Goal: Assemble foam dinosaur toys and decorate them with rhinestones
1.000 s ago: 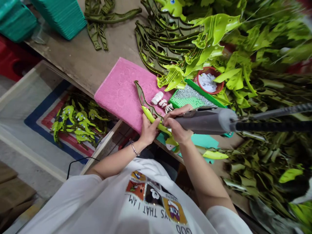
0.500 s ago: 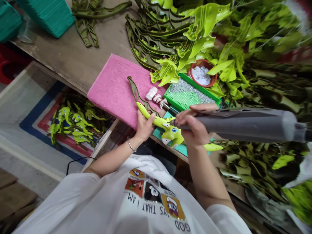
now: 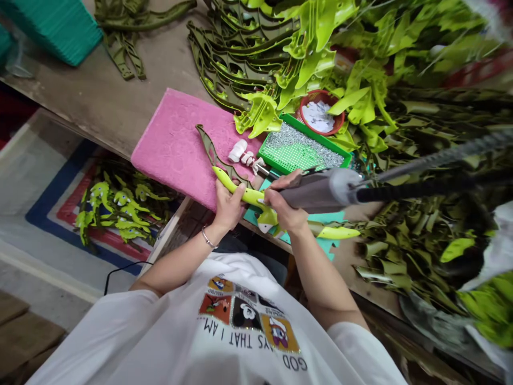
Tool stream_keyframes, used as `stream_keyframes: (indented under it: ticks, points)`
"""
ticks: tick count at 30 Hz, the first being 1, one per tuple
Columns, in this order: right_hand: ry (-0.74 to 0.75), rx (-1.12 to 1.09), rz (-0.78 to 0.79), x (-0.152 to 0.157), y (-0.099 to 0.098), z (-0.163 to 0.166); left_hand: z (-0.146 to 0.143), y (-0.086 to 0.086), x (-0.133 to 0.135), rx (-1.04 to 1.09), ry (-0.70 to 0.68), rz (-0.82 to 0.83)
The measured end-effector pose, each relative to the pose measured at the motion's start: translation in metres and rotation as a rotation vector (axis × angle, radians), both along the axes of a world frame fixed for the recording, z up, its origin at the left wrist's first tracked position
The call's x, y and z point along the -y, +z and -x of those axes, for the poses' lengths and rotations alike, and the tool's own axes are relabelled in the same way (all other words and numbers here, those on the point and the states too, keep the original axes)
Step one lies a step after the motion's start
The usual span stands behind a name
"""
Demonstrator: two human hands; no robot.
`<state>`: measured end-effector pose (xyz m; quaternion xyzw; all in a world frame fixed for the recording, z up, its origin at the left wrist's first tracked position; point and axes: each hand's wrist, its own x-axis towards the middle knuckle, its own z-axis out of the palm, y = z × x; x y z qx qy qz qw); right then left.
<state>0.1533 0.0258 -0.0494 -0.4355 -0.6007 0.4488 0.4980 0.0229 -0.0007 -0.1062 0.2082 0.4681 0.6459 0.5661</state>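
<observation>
The gray corded power screwdriver [image 3: 320, 191] and the right hand [image 3: 286, 206] curled around its front have tilted since 0.5 s ago, now covering the blue eye of the lime-green plastic creature toy [image 3: 232, 186]. The toy lies across the table edge, above a teal sheet [image 3: 336, 216], its olive openwork strip reaching over the pink pad [image 3: 172, 133]. Its lime upper piece is smooth, glossy and curved, tapering to a rounded tip; the left hand [image 3: 229, 207] pinches that piece between thumb and fingers.
</observation>
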Motion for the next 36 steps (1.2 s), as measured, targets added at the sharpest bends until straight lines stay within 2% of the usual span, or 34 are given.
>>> stream_keyframes:
  ticks: [3, 5, 9, 12, 14, 20, 22, 27, 30, 33, 36]
  points:
    - [0.084, -0.014, -0.063, -0.002, 0.009, 0.001, 0.001, -0.001, -0.001, -0.026, 0.010, -0.010]
    - [0.081, -0.070, -0.105, 0.000, 0.020, -0.002, 0.001, -0.001, -0.001, -0.035, 0.013, -0.017]
    - [-0.216, -0.234, -0.257, 0.008, 0.049, -0.019, 0.002, -0.001, -0.002, -0.020, -0.017, -0.026]
    - [-0.347, -0.236, -0.270, 0.012, 0.059, -0.031, 0.002, 0.000, -0.003, -0.014, -0.034, -0.040]
    - [-0.381, -0.238, -0.235, 0.015, 0.055, -0.037, 0.002, 0.000, -0.004, -0.017, -0.030, -0.048]
    - [-0.381, -0.256, -0.107, 0.014, 0.026, -0.041, 0.003, -0.002, -0.004, -0.039, -0.023, -0.053]
    - [-0.332, -0.252, -0.086, 0.011, 0.022, -0.043, 0.003, -0.004, -0.004, -0.054, -0.026, -0.050]
    - [-0.087, -0.181, 0.028, 0.001, 0.014, -0.056, 0.004, -0.008, -0.003, -0.080, -0.019, -0.031]
    - [-0.034, -0.114, 0.113, -0.004, 0.008, -0.062, 0.003, -0.006, -0.005, -0.057, 0.001, -0.033]
    - [-0.033, -0.130, 0.106, -0.006, 0.007, -0.059, 0.002, -0.002, -0.007, -0.036, 0.010, -0.035]
    - [-0.081, -0.198, 0.007, 0.000, 0.016, -0.055, 0.001, 0.002, -0.008, -0.032, 0.006, -0.045]
